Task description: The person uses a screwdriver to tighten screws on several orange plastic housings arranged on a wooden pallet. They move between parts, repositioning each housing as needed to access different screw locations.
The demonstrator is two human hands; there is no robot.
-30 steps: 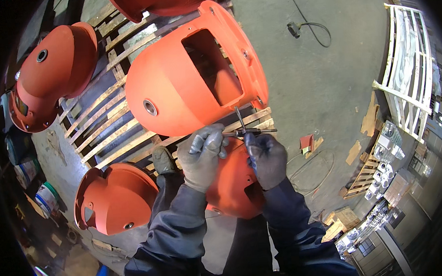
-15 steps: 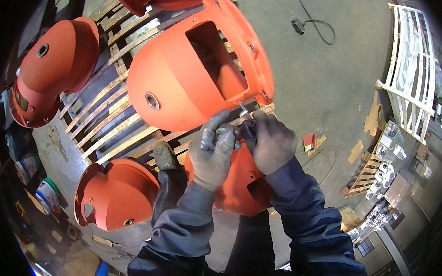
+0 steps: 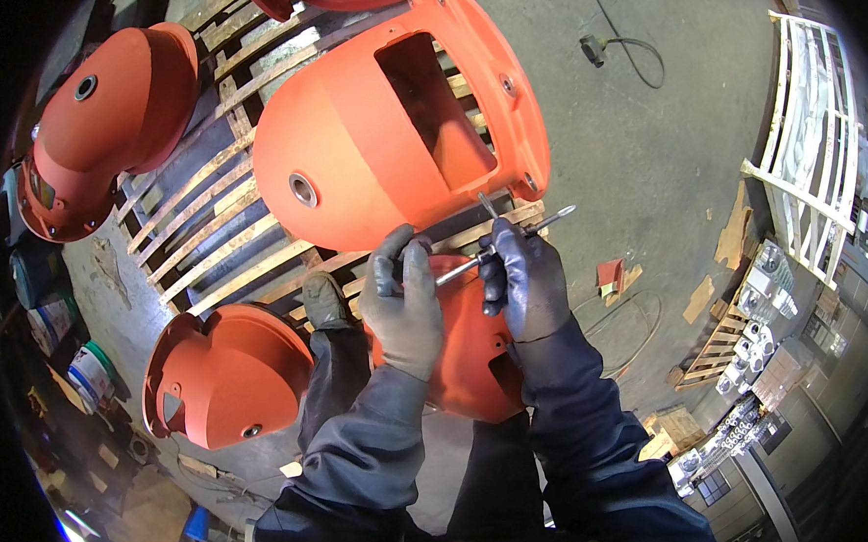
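My gloved right hand (image 3: 528, 281) is closed round a steel T-handled tool (image 3: 559, 215) that looks like a tap wrench. One bar end sticks out to the right, another end points up past the fingers, and a shaft reaches left. Beside the shaft's left end, my gloved left hand (image 3: 401, 302) has thumb and fingertips pinched together; whatever they hold is too small to make out. Both hands are above an orange-red casting (image 3: 458, 353) standing by my legs. Just beyond them lies a large orange casting (image 3: 340, 158) with a rectangular opening and a flange with holes.
More orange castings lie to the left, one near (image 3: 234, 380) and one farther (image 3: 116, 111). A slatted wooden pallet (image 3: 215, 209) bears the large casting. A cable with a black plug (image 3: 592, 52) lies on the floor; a white rack (image 3: 810, 134) stands far right.
The hands have moved apart a little. My right hand has turned, bringing the tool's shaft and bar into view. My left hand has drawn slightly left, its fingertips still together.
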